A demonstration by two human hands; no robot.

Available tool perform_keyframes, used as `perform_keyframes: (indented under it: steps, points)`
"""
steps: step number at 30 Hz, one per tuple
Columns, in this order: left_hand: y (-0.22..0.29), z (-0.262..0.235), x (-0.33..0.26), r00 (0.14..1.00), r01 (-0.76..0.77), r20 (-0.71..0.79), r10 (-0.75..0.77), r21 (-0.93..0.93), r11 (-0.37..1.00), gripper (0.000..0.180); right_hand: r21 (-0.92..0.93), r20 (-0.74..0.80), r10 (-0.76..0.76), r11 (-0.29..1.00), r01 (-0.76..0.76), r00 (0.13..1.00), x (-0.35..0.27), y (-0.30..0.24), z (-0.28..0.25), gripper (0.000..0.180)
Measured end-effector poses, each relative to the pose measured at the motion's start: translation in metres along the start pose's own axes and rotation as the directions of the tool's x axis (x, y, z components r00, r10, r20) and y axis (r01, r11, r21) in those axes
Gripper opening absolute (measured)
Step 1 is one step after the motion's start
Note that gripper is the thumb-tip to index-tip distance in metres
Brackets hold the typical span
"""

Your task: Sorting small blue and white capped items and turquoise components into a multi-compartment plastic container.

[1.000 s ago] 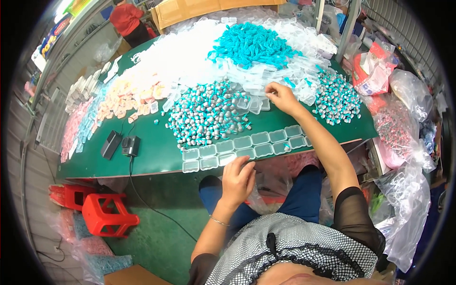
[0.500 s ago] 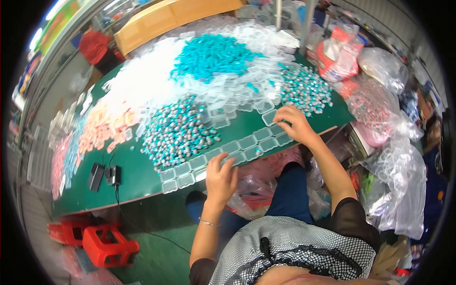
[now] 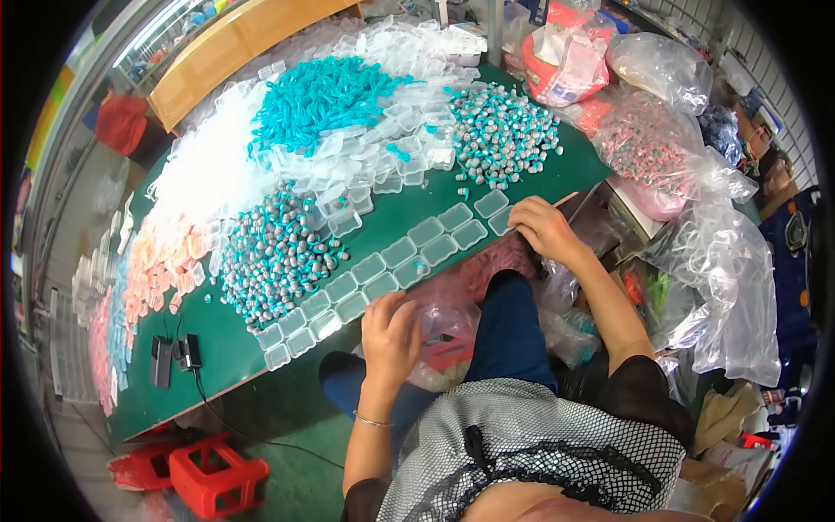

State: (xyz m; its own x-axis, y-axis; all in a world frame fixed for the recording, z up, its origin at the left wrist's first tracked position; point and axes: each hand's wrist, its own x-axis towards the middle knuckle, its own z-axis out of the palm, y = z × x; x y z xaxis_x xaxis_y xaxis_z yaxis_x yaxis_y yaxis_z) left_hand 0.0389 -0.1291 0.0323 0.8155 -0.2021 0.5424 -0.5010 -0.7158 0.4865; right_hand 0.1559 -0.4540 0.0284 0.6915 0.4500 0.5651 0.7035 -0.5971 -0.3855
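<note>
Reaching the right end of two rows of clear boxes (image 3: 424, 231), the right hand (image 3: 546, 230) bends its fingers at the nearer end box; I cannot tell whether it grips. The rows lie along the bench's (image 3: 230, 350) front edge, near teal-and-grey pieces (image 3: 278, 259). Beside them, the left hand (image 3: 390, 339) is loosely spread.

Left hand (image 3: 391, 339) raised, its fingers loosely bent and parted, a worker holds the left forearm (image 3: 369, 444) nearly upright — while the right forearm (image 3: 611, 300) slants inward, the right hand (image 3: 544, 228) farther forward, palm down, fingers curved leftward.
</note>
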Motion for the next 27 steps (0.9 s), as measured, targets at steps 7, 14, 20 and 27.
perform_keyframes:
  steps: [7, 14, 20, 27]
  points:
    - [-0.007, -0.004, -0.006, 0.999, -0.013, -0.03, 0.014, 0.02, 1.0, 0.03, -0.036, 0.048, 0.018, 0.999, -0.017, 0.999, 0.012, -0.006, 0.006, 0.021]
    - [-0.014, -0.007, -0.004, 0.993, 0.021, -0.114, -0.015, 0.049, 0.999, 0.028, -0.04, 0.105, -0.035, 0.998, 0.039, 0.994, 0.041, -0.065, 0.036, 0.012]
    - [-0.012, -0.005, -0.008, 0.994, 0.013, -0.11, -0.013, -0.001, 1.0, 0.027, -0.088, 0.246, -0.109, 0.987, 0.135, 0.963, 0.074, -0.101, 0.085, 0.017]
    - [-0.02, -0.01, -0.016, 0.991, 0.032, -0.132, -0.035, -0.021, 0.999, 0.025, -0.208, 0.291, 0.027, 0.977, 0.036, 0.956, 0.076, -0.11, 0.091, 0.016]
